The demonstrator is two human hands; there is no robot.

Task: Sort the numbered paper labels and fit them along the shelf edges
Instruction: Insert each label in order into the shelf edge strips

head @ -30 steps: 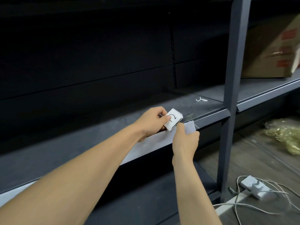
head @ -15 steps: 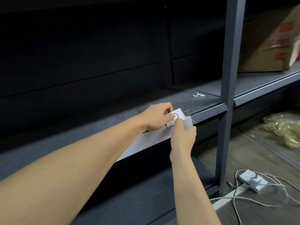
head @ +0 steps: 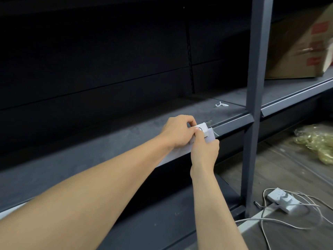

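Note:
A small stack of white paper labels (head: 203,129) with a black mark on top sits at the front edge of the dark shelf (head: 126,141). My left hand (head: 177,131) grips the stack from the left, fingers curled over it. My right hand (head: 204,152) comes up from below and pinches a white label (head: 211,138) against the clear strip (head: 232,121) along the shelf edge. My fingers hide most of the writing on the labels. A white paper band (head: 173,156) runs in the shelf edge to the left, under my left wrist.
A grey upright post (head: 255,98) stands just right of my hands. A cardboard box (head: 299,47) sits on the right shelf. On the floor lie a white power strip (head: 281,200) with cables and a crumpled yellow plastic bag (head: 319,141). A white scrap (head: 221,105) lies on the shelf.
Both hands have drawn closer together at the shelf edge. The label stack has tipped down flatter against the edge, and my right thumb now presses on it.

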